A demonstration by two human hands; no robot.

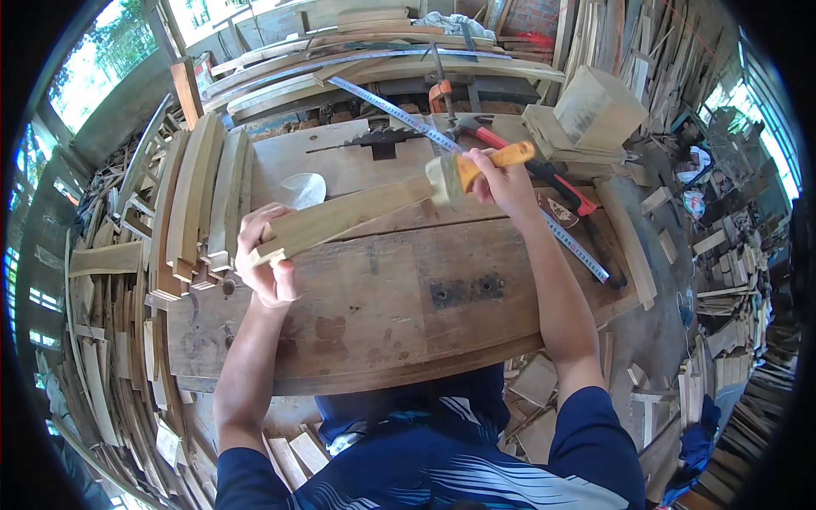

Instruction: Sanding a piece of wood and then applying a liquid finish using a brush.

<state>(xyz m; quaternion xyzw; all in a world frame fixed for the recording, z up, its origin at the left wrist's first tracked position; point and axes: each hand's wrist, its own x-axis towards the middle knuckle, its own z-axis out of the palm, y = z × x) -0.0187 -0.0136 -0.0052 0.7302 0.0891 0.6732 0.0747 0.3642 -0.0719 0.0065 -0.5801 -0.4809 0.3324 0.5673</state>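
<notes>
My left hand (pixel 267 255) is closed around the near end of a light wooden board (pixel 353 211), which slants up to the right above the workbench (pixel 365 306). In my right hand (pixel 503 183) is a paintbrush (pixel 501 159) with an orange-yellow handle, its fingers wrapped round it. The pale bristles of the brush meet the far end of the board. Behind the board lies a small clear dish or lid (pixel 303 189). A red-and-black hammer (pixel 493 138) rests just beyond my right hand, and a white measuring strip (pixel 561 229) runs under that forearm.
Long boards (pixel 197 191) are stacked at the bench's left end. A saw blade (pixel 382 138) and an orange clamp (pixel 439 95) sit toward the back. Wooden blocks (pixel 595 115) stand at the back right. Scrap wood (pixel 731 263) covers the floor on the right.
</notes>
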